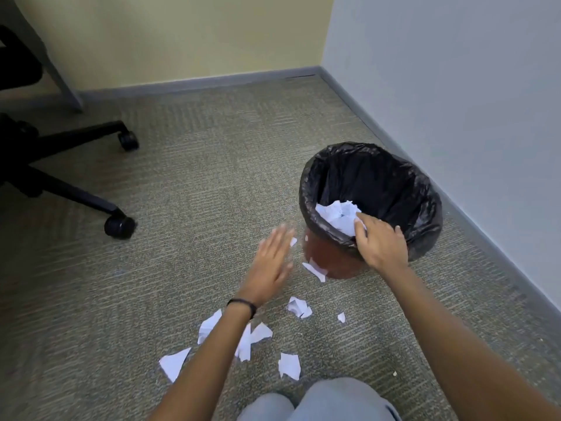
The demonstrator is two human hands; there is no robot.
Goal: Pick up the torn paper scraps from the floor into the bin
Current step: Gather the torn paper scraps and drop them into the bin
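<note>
My right hand [381, 243] grips a wad of scraps [337, 215] over the bin [425, 208] to drop it in, my left hand [271, 262] flat and empty above the paper [290, 366] littering the floor [151, 268].

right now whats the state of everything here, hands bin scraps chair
right hand: over the bin's near rim, fingers curled round white paper scraps
left hand: open, fingers straight, holding nothing, above the floor
bin: upright, black liner fitted over the rim, paper inside
floor scraps: several white pieces lying loose on the carpet, not yet picked up
office chair: standing on its wheeled base at left
</note>
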